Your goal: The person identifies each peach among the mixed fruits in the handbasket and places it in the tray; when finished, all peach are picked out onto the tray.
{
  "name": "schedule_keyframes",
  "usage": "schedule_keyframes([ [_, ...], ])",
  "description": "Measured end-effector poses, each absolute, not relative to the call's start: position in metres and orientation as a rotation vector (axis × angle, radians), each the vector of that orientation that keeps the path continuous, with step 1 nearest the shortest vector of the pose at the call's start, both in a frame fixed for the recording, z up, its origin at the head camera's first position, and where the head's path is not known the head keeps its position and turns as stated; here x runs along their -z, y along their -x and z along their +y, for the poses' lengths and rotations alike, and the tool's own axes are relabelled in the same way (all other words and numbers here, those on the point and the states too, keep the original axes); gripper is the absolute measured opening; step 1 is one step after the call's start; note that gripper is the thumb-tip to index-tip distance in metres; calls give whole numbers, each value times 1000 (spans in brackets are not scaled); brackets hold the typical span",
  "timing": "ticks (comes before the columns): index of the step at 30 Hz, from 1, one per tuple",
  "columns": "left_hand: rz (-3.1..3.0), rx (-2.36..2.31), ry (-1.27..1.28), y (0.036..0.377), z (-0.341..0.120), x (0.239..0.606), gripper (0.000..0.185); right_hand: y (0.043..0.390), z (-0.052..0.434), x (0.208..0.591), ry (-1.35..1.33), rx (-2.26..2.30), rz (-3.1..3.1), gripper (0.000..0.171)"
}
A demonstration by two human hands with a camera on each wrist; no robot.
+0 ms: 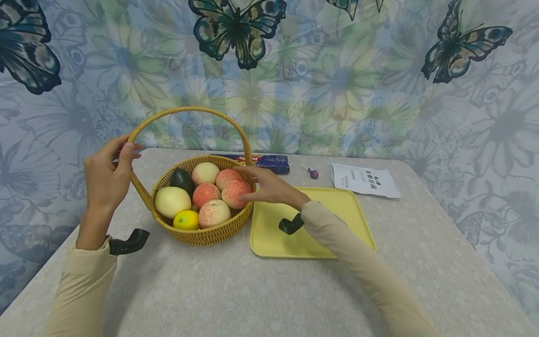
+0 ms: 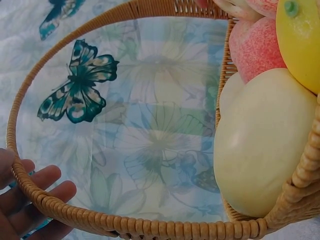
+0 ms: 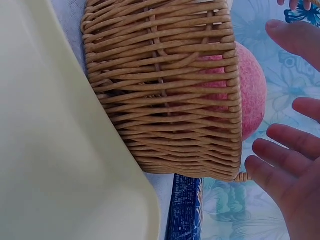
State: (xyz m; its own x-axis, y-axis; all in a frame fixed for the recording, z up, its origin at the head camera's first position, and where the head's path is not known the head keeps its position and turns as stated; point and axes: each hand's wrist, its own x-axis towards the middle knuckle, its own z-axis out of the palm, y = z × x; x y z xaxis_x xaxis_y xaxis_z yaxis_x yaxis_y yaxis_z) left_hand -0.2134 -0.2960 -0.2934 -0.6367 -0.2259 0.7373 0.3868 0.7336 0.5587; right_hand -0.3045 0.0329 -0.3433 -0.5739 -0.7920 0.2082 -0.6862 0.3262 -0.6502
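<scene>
A wicker basket [image 1: 202, 238] stands on the table at the left, its tall handle [image 1: 189, 109] arching over the fruit. Inside lie several peaches [image 1: 207, 195], a lemon [image 1: 186, 220], a dark green avocado [image 1: 182, 180] and a large pale yellow fruit [image 1: 172, 202]. My left hand [image 1: 107, 171] holds the left side of the handle, thumb in front and fingers behind it. Over the basket's right rim, my right hand [image 1: 271, 187] has its fingers spread beside the peaches and holds nothing. In the right wrist view a pink peach [image 3: 252, 92] bulges above the woven wall [image 3: 165, 90].
A yellow tray [image 1: 311, 243] lies right of the basket, under my right forearm. Behind the basket is a blue spaghetti box [image 1: 275, 164]. A lollipop [image 1: 313, 174] and a white packet [image 1: 364, 181] lie farther right, before the patterned backdrop [image 1: 337, 107].
</scene>
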Motion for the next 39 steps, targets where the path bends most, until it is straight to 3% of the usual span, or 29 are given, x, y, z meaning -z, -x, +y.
schedule_keyframes([
  [17,-2072,898,135,212,-297,295,34,305,20,344,1303,827,2496,80],
  [39,-2077,899,121,210,-295,294,33,309,22,347,1333,813,2563,70],
])
